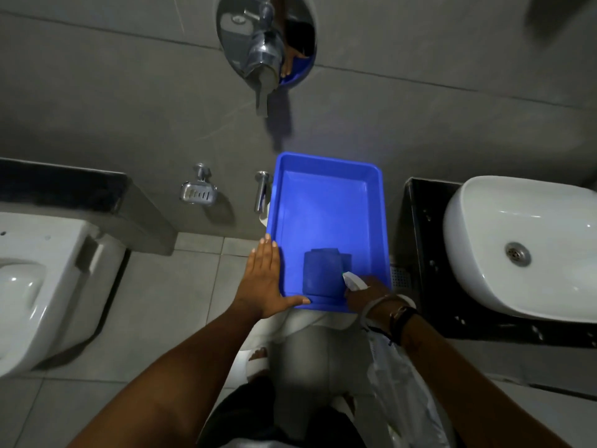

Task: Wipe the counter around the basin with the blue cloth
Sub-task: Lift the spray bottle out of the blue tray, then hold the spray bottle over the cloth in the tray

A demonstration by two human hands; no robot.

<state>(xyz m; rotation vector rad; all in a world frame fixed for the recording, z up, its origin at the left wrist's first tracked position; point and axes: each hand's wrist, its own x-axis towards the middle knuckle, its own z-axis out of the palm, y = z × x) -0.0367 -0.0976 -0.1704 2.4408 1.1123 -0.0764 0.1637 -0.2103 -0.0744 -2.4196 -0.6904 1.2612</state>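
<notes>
The folded blue cloth [323, 273] lies in the near end of a blue plastic tray [323, 202] held out in front of me. My left hand [263, 279] is pressed flat along the tray's left side, thumb under its near edge. My right hand [368, 291] grips the tray's near right corner, with a small white piece [353, 281] at its fingers; what that piece is I cannot tell. The white basin [468, 221] sits on a black counter [420, 240] to the right of the tray. Neither hand touches the cloth.
A clear plastic bag [397, 383] hangs from my right wrist. A white toilet [42, 279] stands at the left under a black ledge. On the grey tiled wall ahead are a chrome mixer [263, 50], a soap dish [197, 192] and a spout [261, 192].
</notes>
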